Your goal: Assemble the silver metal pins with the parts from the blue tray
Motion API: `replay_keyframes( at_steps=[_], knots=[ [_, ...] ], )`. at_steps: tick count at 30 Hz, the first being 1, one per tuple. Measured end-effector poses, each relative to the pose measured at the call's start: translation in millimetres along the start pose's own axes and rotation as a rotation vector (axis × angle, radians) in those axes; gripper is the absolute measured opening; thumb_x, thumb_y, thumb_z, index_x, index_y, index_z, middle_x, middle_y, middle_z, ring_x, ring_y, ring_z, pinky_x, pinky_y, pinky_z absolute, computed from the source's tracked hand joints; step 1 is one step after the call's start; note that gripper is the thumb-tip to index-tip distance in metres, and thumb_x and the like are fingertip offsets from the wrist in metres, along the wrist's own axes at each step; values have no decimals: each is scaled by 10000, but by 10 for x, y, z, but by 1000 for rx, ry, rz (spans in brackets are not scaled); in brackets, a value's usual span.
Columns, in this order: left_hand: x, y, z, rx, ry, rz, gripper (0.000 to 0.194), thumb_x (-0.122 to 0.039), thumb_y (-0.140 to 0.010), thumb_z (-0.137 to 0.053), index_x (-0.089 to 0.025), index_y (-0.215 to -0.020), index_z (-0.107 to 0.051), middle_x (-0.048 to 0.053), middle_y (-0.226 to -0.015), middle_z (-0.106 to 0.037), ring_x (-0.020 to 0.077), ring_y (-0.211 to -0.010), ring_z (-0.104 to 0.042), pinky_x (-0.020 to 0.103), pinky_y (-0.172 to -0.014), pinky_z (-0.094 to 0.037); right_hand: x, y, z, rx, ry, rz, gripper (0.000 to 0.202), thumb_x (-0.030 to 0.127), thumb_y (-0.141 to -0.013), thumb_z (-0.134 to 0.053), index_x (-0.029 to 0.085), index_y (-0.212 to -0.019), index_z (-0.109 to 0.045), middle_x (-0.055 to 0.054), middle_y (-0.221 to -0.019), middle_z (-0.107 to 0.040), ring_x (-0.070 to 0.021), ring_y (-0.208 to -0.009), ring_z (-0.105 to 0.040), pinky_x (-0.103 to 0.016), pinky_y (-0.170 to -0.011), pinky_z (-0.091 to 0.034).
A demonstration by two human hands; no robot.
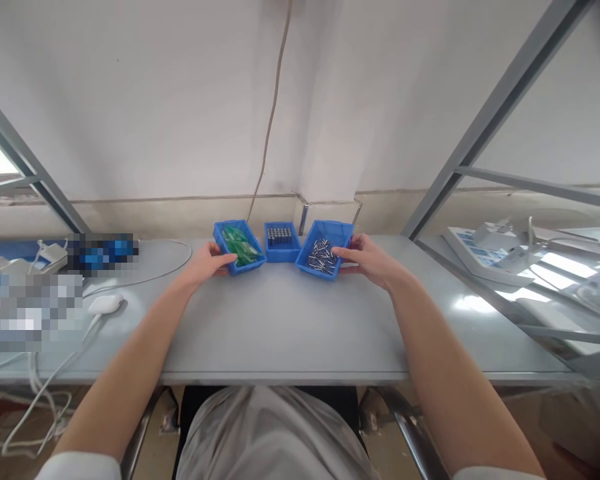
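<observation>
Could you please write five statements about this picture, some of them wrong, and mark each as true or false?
1. The left hand holds the left bin, which contains green pieces. True.
2. The right hand lies flat on the desk. False: it holds the right bin.
3. Neither hand holds the middle bin. True.
4. The right bin is filled with green pieces too. False: it contains loose metal pieces.
5. A cable runs down the wall. True.

Blue bins [283, 256], green pieces [241, 244], silvery parts [322, 257], grey tabletop [290, 320]
</observation>
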State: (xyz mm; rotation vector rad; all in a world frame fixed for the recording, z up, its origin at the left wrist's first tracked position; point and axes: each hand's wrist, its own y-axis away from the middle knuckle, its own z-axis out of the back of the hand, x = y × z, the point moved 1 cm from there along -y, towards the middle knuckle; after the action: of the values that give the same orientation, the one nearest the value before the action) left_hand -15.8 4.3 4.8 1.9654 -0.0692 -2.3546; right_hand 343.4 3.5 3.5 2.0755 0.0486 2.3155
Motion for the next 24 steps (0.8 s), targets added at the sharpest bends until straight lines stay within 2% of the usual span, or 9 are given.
replay_keyframes(
  at_steps=[3,5,11,13,16,20,24],
  knots=[
    [10,14,-37,-31,-4,-38,618,-360,-553,-872,-190,-935,-417,113,-1121,-594,222,-901,-657,349,-695,-600,-3,14,-18,-37,63,51,677,388,-587,-861,253,-1059,-395,-102,-1264,-516,-258,-1007,-642,-382,-720,-644],
    [14,21,-49,-37,1,-50,650,-352,-562,-872,-195,-970,-392,138,-1207,-544,234,-941,-650,353,-684,-611,-11,1,-26,-43,72,68,784,398,-564,-871,269,-1128,-342,-119,-1319,-457,-264,-1018,-636,-388,-726,-646],
    [22,33,-35,9,-37,-84,673,-372,-603,-851,-210,-1014,-344,161,-1292,-469,256,-1064,-605,351,-702,-618,-11,-17,-7,-24,107,81,1183,359,-536,-883,360,-1401,-77,-133,-1307,-452,-265,-969,-646,-419,-736,-634],
    [9,53,-39,13,-70,-93,670,-384,-615,-840,-212,-1023,-337,156,-1303,-456,245,-1059,-607,348,-713,-615,2,7,-9,2,133,112,1244,355,-532,-883,375,-1434,-27,-135,-1324,-436,-262,-970,-642,-403,-724,-631],
    [-16,81,-53,12,-115,-112,650,-388,-628,-825,-210,-1021,-339,141,-1280,-467,225,-995,-634,370,-727,-610,25,39,-33,57,200,168,1190,373,-539,-875,353,-1440,-99,-129,-1345,-421,-238,-927,-649,-391,-752,-614],
    [-8,71,-44,13,-142,-142,639,-389,-623,-818,-209,-1015,-346,123,-1195,-523,222,-893,-666,397,-703,-597,50,43,-79,77,287,252,1084,410,-525,-873,303,-1393,-233,-109,-1295,-485,-226,-910,-639,-386,-796,-580],
    [33,27,-13,41,-167,-150,633,-432,-623,-808,-214,-1000,-349,91,-1087,-589,219,-865,-672,365,-687,-582,52,24,-99,81,305,259,1061,444,-506,-873,285,-1364,-268,-113,-1279,-500,-235,-925,-620,-363,-757,-574]
  ],
)
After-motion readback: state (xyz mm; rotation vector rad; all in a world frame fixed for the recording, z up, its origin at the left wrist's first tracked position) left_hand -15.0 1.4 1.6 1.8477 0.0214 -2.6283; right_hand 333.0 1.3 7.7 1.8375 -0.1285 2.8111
